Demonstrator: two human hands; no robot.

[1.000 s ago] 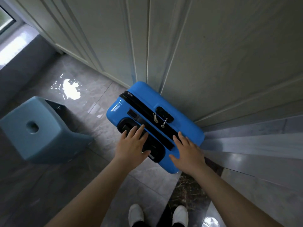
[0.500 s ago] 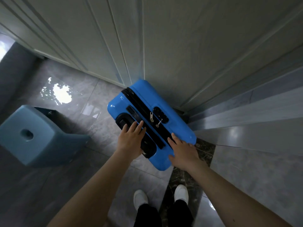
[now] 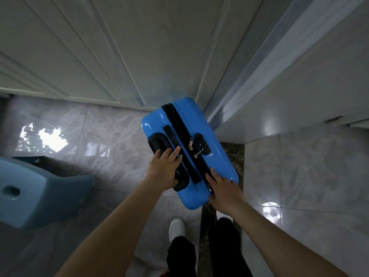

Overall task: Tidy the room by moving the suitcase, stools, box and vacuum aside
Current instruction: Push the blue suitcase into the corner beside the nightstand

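A bright blue hard-shell suitcase (image 3: 215,140) stands upright in the corner where a white panelled door meets a wall. Its black zipper band, lock and black top handle face up at me. My left hand (image 3: 164,166) lies flat on the black handle, fingers straight. My right hand (image 3: 223,188) rests on the suitcase's near right edge with its fingers spread over the shell. A pale blue plastic stool (image 3: 30,196) with a round hole in its top stands on the floor at the left. No box or vacuum is in view.
The white panelled door (image 3: 123,48) fills the back. A grey wall and door frame (image 3: 279,72) run down the right. The floor is glossy grey tile with a dark marble threshold strip (image 3: 232,150). My feet stand just below the suitcase.
The suitcase has turned and slid closer into the corner by the door frame. Both hands stayed on top of it. The stool has drifted further left and lower in the view.
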